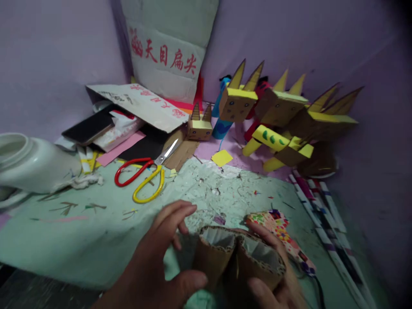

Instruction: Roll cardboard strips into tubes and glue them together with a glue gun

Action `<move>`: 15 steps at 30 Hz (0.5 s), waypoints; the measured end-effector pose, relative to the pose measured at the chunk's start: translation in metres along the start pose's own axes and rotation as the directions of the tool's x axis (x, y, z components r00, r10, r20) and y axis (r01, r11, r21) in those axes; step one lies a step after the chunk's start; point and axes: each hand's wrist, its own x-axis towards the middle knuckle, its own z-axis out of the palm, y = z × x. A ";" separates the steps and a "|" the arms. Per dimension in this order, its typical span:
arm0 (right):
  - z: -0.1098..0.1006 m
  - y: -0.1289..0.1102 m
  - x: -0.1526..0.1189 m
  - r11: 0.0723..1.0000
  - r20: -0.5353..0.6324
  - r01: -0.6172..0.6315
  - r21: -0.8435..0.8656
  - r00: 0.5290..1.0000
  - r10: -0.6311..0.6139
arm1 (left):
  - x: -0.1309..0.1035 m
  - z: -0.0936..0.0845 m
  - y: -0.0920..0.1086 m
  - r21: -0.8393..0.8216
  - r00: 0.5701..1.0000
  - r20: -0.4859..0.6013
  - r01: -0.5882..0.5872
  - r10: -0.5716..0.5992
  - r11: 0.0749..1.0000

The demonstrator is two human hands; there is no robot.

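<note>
Two rolled cardboard tubes [215, 253], pale inside with rough cut rims, stand side by side near the bottom of the view. My right hand [283, 266] wraps their right side, thumb in front and fingers behind. On the left, my left hand [161, 253] is spread, its thumb close to the left tube; whether it touches is unclear. Just beyond the right hand lies a glue gun with a flowered cover [286, 236], its cord running toward the bottom edge. Scissors [156, 165] with one red and one yellow handle rest opened further back.
Horned cardboard animal figures [238, 105] line the back right, one with a yellow body [270, 138]. Markers [334, 236] lie along the right. At left are a white jug [35, 165] and a stack of paper and cardboard [138, 103]. Scraps litter the green tabletop [106, 240].
</note>
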 end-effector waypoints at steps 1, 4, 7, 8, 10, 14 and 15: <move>0.002 -0.002 0.006 0.996 0.023 0.004 0.088 1.000 -0.006 | 0.002 0.000 -0.003 -0.085 0.996 0.072 0.050 -0.044 0.995; 0.013 -0.002 0.022 0.951 0.111 -0.012 0.310 0.994 -0.024 | 0.010 0.009 -0.014 -0.363 0.947 0.316 0.181 -0.062 0.914; 0.019 0.005 0.032 0.931 0.122 0.027 0.364 0.990 -0.076 | 0.016 0.017 -0.025 -0.497 0.934 0.351 0.132 0.059 0.858; 0.019 0.008 0.034 0.932 0.129 0.036 0.360 0.988 -0.088 | 0.017 0.019 -0.028 -0.517 0.933 0.351 0.120 0.082 0.848; 0.017 0.015 0.035 0.925 0.174 0.022 0.379 0.980 -0.094 | 0.018 0.020 -0.032 -0.553 0.924 0.369 0.136 0.095 0.822; 0.015 0.017 0.034 0.880 0.252 -0.009 0.476 0.959 -0.126 | 0.018 0.018 -0.035 -0.629 0.899 0.427 0.217 0.099 0.747; 0.016 0.015 0.035 0.867 0.255 -0.004 0.498 0.956 -0.142 | 0.019 0.017 -0.034 -0.637 0.890 0.445 0.236 0.101 0.734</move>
